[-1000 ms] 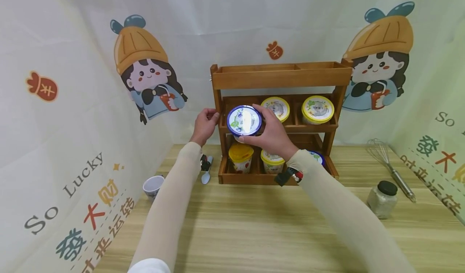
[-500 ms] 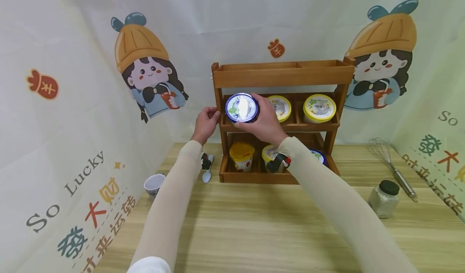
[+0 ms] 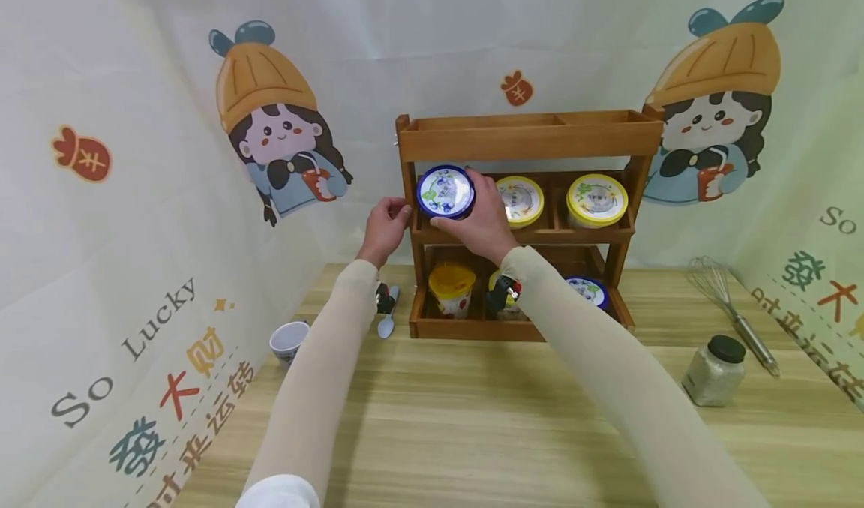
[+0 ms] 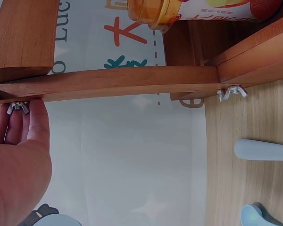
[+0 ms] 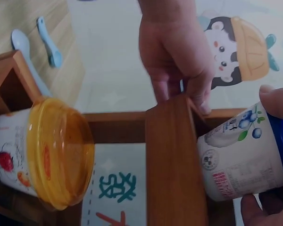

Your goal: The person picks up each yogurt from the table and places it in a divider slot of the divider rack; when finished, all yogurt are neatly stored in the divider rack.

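A yogurt cup (image 3: 445, 191) with a dark blue lid is in my right hand (image 3: 484, 219), thumb and fingers curled about its rim. It sits in the left compartment of the middle tier of a wooden rack (image 3: 526, 145). Blueberries are printed on the cup's wall (image 5: 240, 146) in the right wrist view, where its base is down behind the front board. My left hand (image 3: 385, 232) grips the rack's left post, fingers beside a wing nut (image 4: 18, 108). Two yellow-lidded cups, one in the middle (image 3: 523, 200), one at the right (image 3: 597, 200), share that tier.
On the lower tier are an orange-lidded cup (image 3: 452, 287), a cup partly hidden by my right wrist, and a blue-lidded cup (image 3: 587, 292). A mug (image 3: 289, 339) and spoon (image 3: 387, 320) lie left; a black-capped jar (image 3: 715, 373) and whisk (image 3: 736, 320) are at the right.
My right hand has carried the blue-lidded cup up, slightly left and back into the middle tier's left compartment. The left hand keeps its hold on the post.
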{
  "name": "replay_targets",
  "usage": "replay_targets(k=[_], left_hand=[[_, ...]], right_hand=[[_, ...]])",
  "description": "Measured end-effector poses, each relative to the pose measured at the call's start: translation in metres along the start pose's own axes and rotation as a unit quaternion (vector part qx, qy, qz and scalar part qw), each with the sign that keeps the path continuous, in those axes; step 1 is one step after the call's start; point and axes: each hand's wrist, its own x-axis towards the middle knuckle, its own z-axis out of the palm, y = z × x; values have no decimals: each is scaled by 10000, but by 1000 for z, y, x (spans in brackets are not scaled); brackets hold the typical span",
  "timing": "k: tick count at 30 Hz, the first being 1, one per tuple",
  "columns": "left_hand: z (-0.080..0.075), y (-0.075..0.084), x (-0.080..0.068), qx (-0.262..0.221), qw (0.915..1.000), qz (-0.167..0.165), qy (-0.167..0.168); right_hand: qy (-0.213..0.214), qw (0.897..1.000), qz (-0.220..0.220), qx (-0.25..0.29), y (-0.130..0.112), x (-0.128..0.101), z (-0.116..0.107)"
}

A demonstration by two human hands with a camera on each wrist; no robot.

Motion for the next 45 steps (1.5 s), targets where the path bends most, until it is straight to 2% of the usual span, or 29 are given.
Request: replay_targets(k=[9, 21, 26, 32, 41, 45], left_hand=[[-1, 2, 1, 43, 10000, -17, 13], [0, 0, 0, 40, 10000, -22, -5], [1, -2, 0, 5, 10000, 35, 2], [1, -3, -3, 55, 10000, -82, 0], [0, 3, 0, 15, 9999, -112, -43], [0, 1, 1, -18, 9999, -101, -6]], right_hand=[[-146, 9990, -106, -419, 3, 6, 10], [-252, 9956, -168, -887, 2, -2, 13], [-279, 9958, -8, -866, 6, -3, 16], [-415, 9936, 296, -1003, 11, -3, 21], [-305, 9932, 123, -1114, 6, -2, 20], [-308, 9953, 148, -905, 5, -8, 18]])
